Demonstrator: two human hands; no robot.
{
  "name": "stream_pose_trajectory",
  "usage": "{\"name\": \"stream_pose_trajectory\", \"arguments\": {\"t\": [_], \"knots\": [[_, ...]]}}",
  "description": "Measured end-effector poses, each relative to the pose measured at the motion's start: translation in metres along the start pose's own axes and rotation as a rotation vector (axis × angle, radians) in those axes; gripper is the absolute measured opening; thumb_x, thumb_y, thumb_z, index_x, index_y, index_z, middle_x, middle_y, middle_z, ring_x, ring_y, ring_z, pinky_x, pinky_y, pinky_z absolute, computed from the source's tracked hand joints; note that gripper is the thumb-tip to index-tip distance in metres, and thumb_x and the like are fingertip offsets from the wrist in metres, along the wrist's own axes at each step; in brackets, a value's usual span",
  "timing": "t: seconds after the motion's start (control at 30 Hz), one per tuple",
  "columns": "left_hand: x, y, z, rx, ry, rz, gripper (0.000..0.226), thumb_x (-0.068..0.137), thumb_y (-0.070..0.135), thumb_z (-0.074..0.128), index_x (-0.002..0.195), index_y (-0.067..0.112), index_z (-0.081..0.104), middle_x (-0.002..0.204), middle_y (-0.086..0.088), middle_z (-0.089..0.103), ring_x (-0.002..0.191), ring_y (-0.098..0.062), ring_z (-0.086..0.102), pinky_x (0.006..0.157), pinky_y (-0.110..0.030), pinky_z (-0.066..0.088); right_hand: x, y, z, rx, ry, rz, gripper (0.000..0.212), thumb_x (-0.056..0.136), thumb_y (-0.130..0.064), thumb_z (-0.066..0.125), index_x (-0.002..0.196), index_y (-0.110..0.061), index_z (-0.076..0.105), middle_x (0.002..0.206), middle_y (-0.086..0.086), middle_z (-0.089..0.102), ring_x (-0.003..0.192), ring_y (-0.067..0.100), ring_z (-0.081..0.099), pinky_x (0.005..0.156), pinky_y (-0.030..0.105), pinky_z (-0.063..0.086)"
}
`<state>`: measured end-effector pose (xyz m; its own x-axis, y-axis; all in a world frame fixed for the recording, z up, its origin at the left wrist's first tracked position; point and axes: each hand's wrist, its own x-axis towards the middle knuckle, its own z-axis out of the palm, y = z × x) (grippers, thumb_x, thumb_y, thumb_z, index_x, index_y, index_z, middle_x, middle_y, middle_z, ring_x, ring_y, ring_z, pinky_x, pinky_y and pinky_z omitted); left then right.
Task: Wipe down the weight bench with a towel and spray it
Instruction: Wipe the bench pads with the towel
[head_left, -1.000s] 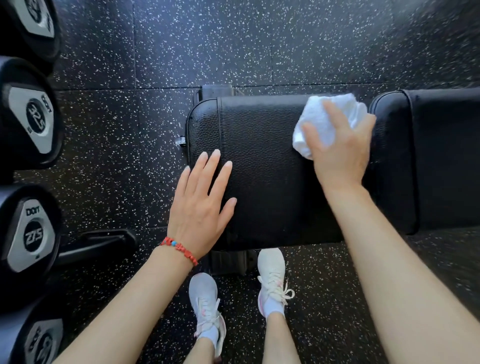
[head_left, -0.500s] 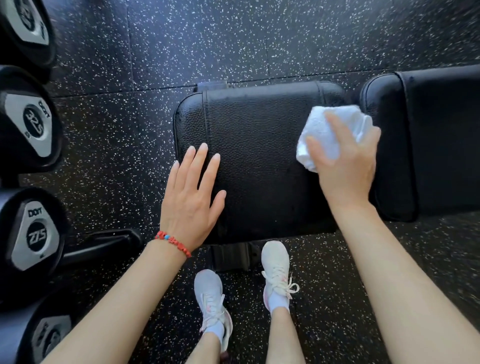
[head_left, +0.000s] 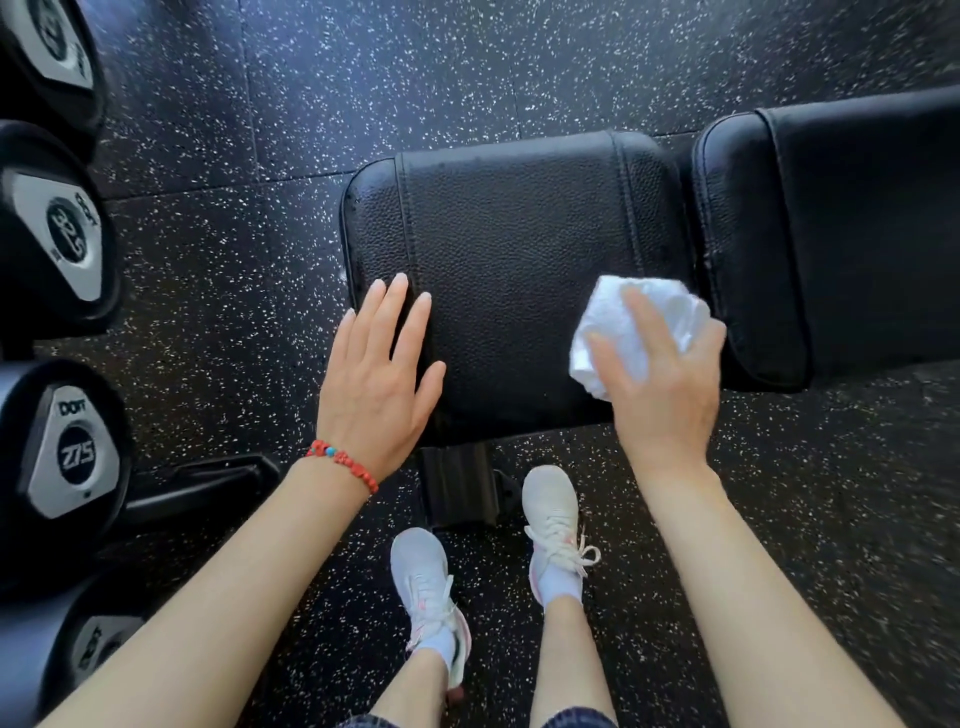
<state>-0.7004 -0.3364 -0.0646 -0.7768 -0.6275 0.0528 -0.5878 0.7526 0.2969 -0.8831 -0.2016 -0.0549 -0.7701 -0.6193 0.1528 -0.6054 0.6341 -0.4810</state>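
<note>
White crumpled towel (head_left: 641, 325) sits under your right hand (head_left: 665, 384), fingers spread and pressing it onto the black pebbled-vinyl bench (head_left: 519, 270) near its front right corner. Your left hand (head_left: 376, 382) lies flat, fingers apart, bracing the seat pad. Wiping looks underway; the back pad (head_left: 841, 234) probably remains, and no spray bottle shows. Black dumbbells (head_left: 57, 452) stand to the left, well clear.

The black weight bench (head_left: 519, 234) carries a flat left hand (head_left: 376, 379) at nine o'clock and a bunched white towel (head_left: 636, 325) under the right hand (head_left: 667, 395) at three.

red bead bracelet (head_left: 347, 464), white sneakers (head_left: 551, 512)
</note>
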Motion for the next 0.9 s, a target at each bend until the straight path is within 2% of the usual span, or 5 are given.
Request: {"name": "stream_pose_trajectory", "arguments": {"t": [0.13,0.33,0.53,0.73,0.9], "knots": [[0.002,0.001,0.002,0.011,-0.003,0.003,0.053,0.092,0.03,0.04,0.136,-0.001,0.041,0.144,-0.023,0.036,0.134,-0.038,0.029,0.108,-0.053,0.029,-0.014,-0.017,0.011,0.091,0.007,0.092,0.045,0.077,-0.038,0.063,0.118,-0.017,0.063,0.108,0.024,0.047,0.096,0.029,0.047,0.083,0.033,0.043],[0.002,0.014,0.002,0.02,0.045,-0.067,0.053,0.091,0.028,0.043,0.135,-0.002,0.042,0.145,-0.026,0.032,0.134,-0.041,0.029,0.107,-0.055,0.028,-0.027,-0.024,0.017,0.019,-0.069,-0.245,0.04,0.082,-0.042,0.062,0.112,-0.016,0.066,0.091,0.02,0.055,0.074,0.029,0.052,0.064,0.035,0.048],[0.02,0.051,0.006,0.022,0.054,-0.037,0.052,0.091,0.03,0.043,0.134,0.001,0.045,0.145,-0.024,0.034,0.135,-0.038,0.029,0.109,-0.053,0.023,-0.007,0.036,-0.021,0.035,-0.015,0.022,0.044,0.078,-0.038,0.065,0.116,-0.016,0.064,0.107,0.026,0.049,0.09,0.037,0.054,0.075,0.035,0.047],[0.05,0.087,0.025,0.046,0.048,-0.058,0.053,0.09,0.033,0.041,0.134,0.005,0.047,0.145,-0.02,0.037,0.135,-0.035,0.031,0.108,-0.052,0.022,0.015,0.041,-0.019,0.135,-0.066,0.124,0.049,0.076,-0.044,0.065,0.12,-0.022,0.061,0.111,0.021,0.046,0.101,0.035,0.052,0.08,0.034,0.042],[0.055,0.088,0.038,0.134,0.022,-0.092,0.056,0.091,0.037,0.039,0.139,0.008,0.042,0.148,-0.017,0.035,0.136,-0.032,0.029,0.111,-0.05,0.017,0.104,0.032,0.004,0.099,-0.051,0.136,0.05,0.078,-0.047,0.064,0.123,-0.027,0.057,0.127,0.019,0.043,0.106,0.034,0.05,0.084,0.037,0.043]]}}
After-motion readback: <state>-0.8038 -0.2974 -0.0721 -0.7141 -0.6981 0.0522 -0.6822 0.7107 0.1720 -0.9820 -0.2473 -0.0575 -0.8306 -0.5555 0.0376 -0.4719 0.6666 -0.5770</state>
